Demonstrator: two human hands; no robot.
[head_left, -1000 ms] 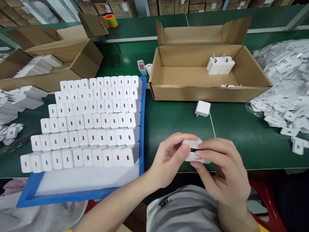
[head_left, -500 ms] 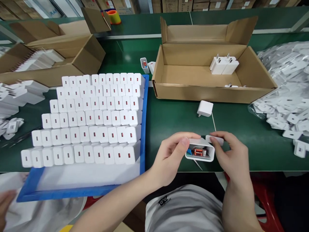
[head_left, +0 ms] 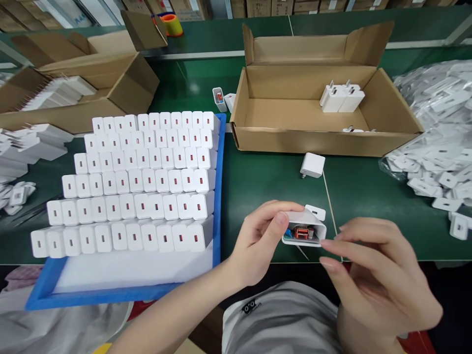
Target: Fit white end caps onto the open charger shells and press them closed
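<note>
My left hand point(head_left: 260, 241) is closed on a white charger housing point(head_left: 304, 220). The housing's uncovered end faces me, with a red USB port and a blue part inside. Beside its right edge is my right hand point(head_left: 379, 268), fingers apart with nothing between them; I cannot tell whether a fingertip touches the housing. Just behind the housing, a small white end cap point(head_left: 315, 212) with a slot lies on the green table. Farther back lies a closed white charger point(head_left: 312, 165).
On the left, a blue-edged tray point(head_left: 217, 196) holds rows of white chargers. An open cardboard box point(head_left: 309, 140) with a few chargers stands at the back. Loose white caps in a clear bag point(head_left: 438, 137) lie on the right. Another box point(head_left: 125, 93) stands back left.
My right hand has let go of the end cap, leaving it on the table, and has moved right and toward me with fingers spread. My left hand stays on the housing.
</note>
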